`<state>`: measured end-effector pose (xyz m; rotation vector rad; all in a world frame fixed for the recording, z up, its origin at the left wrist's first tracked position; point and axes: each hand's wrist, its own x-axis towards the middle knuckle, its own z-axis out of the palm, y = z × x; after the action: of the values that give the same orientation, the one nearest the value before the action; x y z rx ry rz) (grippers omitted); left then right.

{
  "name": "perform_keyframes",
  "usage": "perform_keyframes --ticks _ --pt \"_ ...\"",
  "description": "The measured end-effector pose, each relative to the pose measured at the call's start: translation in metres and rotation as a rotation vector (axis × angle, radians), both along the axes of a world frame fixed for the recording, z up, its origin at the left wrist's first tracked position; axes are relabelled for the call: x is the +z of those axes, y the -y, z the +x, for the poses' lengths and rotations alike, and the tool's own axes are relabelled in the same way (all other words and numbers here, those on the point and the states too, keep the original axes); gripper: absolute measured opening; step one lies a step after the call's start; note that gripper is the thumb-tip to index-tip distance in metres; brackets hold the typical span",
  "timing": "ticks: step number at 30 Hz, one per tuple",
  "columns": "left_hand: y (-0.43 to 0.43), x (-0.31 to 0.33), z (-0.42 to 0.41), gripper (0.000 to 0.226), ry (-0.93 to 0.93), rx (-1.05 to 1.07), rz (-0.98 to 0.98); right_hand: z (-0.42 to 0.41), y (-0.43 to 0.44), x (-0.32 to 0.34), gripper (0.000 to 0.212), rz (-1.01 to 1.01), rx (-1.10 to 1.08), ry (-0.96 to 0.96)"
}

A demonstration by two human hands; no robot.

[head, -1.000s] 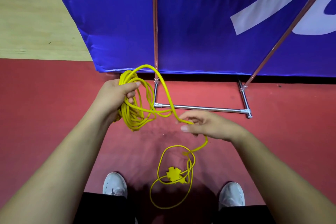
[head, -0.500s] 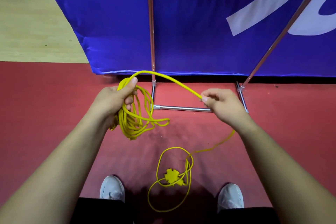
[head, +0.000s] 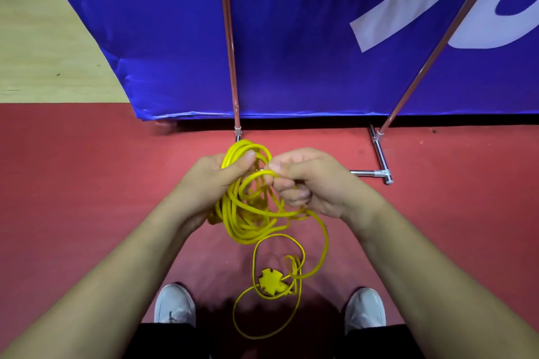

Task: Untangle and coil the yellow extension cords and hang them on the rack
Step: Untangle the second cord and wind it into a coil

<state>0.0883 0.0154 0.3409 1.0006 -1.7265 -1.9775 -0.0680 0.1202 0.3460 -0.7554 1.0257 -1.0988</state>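
Over red floor point(head: 87, 183), two hands point(head: 215, 181) point(head: 309, 181) gripping one coil point(head: 245, 221)

Cord coil point(head: 245, 221) before rack point(head: 229, 38), plug point(head: 271, 284) on floor point(head: 87, 183) beneath, banner point(head: 291, 52) behind

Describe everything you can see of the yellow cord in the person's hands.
The yellow cord is thin and plastic-looking. Most of it is gathered in uneven loops that the left hand grips at the top; the right hand pinches one strand beside it. The rest trails down in loose curls onto the red floor, around a flat star-shaped yellow block.
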Motion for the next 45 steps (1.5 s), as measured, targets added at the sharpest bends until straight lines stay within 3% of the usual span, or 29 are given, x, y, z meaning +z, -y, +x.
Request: perform_keyframes --ticks 2,6,10,12,17,23,26,29,32,37,40,45 --pt "0.0 -0.001 -0.001 0.043 -0.09 -0.05 0.106 -0.001 0.002 -0.001 0.023 0.004 -0.121 0.031" --pt "-0.001 0.0 -0.003 0.038 -0.123 -0.188 0.033 0.0 0.002 -0.002 0.023 -0.001 -0.256 0.01" --pt "0.011 0.004 0.001 0.04 -0.185 -0.048 0.067 -0.021 -0.01 -0.001 0.016 -0.083 -0.158 -0.5" --pt "0.016 0.004 0.004 0.04 -0.221 -0.026 0.079 -0.028 -0.016 -0.002 0.011 -0.095 -0.132 -0.545" --pt "0.01 0.006 0.004 0.042 -0.003 -0.197 -0.086 -0.029 -0.014 0.001 0.012 -0.087 -0.368 -0.563" --pt "0.002 0.001 0.008 0.03 -0.092 -0.317 0.047 0.002 -0.008 0.01 0.026 -0.11 -0.126 -0.717" --pt "0.004 -0.001 0.005 0.024 -0.116 -0.27 0.084 0.007 -0.004 0.011 0.029 -0.08 -0.193 -0.609" --pt "0.008 0.003 0.004 0.019 -0.22 -0.14 0.187 -0.007 -0.011 0.008 0.02 -0.047 -0.071 -0.517" --pt "0.013 0.002 0.006 0.019 -0.224 -0.074 0.154 -0.023 -0.017 0.0 0.007 -0.042 -0.042 -0.615" --pt "0.014 0.005 0.005 0.035 -0.127 -0.183 0.054 -0.028 -0.013 -0.001 0.006 -0.096 -0.252 -0.677" --pt "0.011 0.005 0.007 0.039 -0.049 -0.275 -0.016 -0.028 -0.012 0.002 0.009 -0.074 -0.342 -0.576" --pt "0.008 -0.004 0.009 0.041 -0.106 -0.326 0.039 -0.002 -0.009 0.01 0.014 -0.065 -0.168 -0.618"
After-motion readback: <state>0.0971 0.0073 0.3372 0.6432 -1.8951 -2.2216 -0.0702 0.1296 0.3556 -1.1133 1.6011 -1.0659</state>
